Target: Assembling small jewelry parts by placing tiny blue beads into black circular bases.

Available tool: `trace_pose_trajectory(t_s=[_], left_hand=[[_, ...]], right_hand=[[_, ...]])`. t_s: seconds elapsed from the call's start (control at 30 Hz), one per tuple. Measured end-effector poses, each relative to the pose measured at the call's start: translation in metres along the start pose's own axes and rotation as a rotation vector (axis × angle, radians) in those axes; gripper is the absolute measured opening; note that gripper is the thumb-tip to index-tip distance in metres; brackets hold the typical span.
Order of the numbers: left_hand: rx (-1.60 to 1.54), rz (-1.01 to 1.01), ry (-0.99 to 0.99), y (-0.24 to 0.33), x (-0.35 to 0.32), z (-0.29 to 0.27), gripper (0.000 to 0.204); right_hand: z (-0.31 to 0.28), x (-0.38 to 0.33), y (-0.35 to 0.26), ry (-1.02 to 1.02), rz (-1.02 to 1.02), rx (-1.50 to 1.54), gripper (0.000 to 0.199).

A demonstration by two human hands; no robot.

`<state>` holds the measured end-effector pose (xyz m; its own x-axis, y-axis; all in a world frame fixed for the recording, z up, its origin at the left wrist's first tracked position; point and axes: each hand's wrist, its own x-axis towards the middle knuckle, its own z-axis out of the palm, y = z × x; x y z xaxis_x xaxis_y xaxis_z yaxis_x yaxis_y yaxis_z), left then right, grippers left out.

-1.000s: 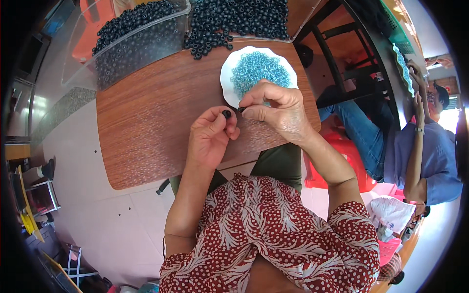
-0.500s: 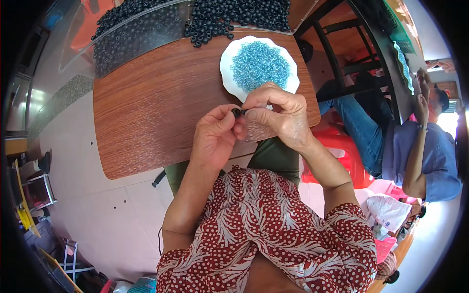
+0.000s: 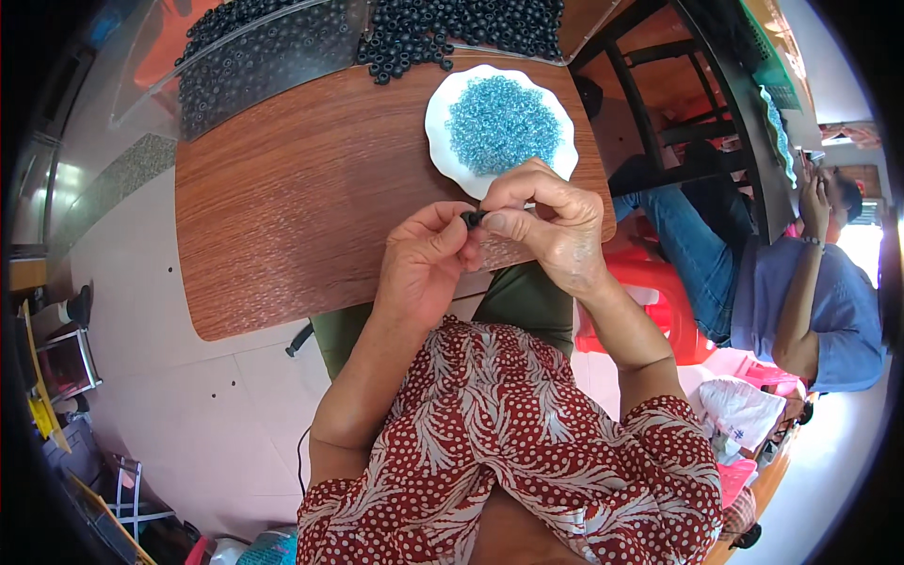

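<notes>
My left hand is closed in a pinch on a small black ring-shaped piece, over the near part of the wooden table. Fingertips of my right hand meet it from the other side, with thumb and forefinger pressed together at the dark piece; anything finer between them is too small to make out. Just beyond my right hand stands a white scalloped plate heaped with small clear-blue beads. My right knuckles overlap the plate's near rim in the picture.
Many black ring-shaped pieces lie at the table's far edge, some behind a clear plastic panel. To the right a co-worker in a blue shirt sits beside a dark table. A red stool stands right of my knees.
Both hands have shifted slightly right, still pinching at the black piece, which has turned a little. The co-worker's arm and hand have moved.
</notes>
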<state>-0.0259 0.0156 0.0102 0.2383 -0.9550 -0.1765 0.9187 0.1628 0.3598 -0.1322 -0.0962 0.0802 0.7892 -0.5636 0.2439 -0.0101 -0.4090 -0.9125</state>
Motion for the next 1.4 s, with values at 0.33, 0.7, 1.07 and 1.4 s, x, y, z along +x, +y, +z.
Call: trace_pose_trajectory(t_s=[0.33, 0.7, 1.07, 1.4], left_hand=[[-0.022, 0.069, 0.194, -0.006, 0.000, 0.011, 0.015], [0.051, 0.115, 0.209, -0.009, -0.005, 0.006, 0.017], [0.032, 0.097, 0.202, -0.008, -0.004, -0.001, 0.015], [0.000, 0.060, 0.187, -0.006, -0.001, -0.002, 0.013]], right_hand=[[0.017, -0.009, 0.002, 0.060, -0.324, -0.396, 0.020], [0.031, -0.019, 0.019, 0.238, -0.434, -0.524, 0.025], [0.004, -0.006, 0.026, 0.285, -0.352, -0.644, 0.018], [-0.017, 0.027, 0.057, 0.172, -0.255, -0.855, 0.027]])
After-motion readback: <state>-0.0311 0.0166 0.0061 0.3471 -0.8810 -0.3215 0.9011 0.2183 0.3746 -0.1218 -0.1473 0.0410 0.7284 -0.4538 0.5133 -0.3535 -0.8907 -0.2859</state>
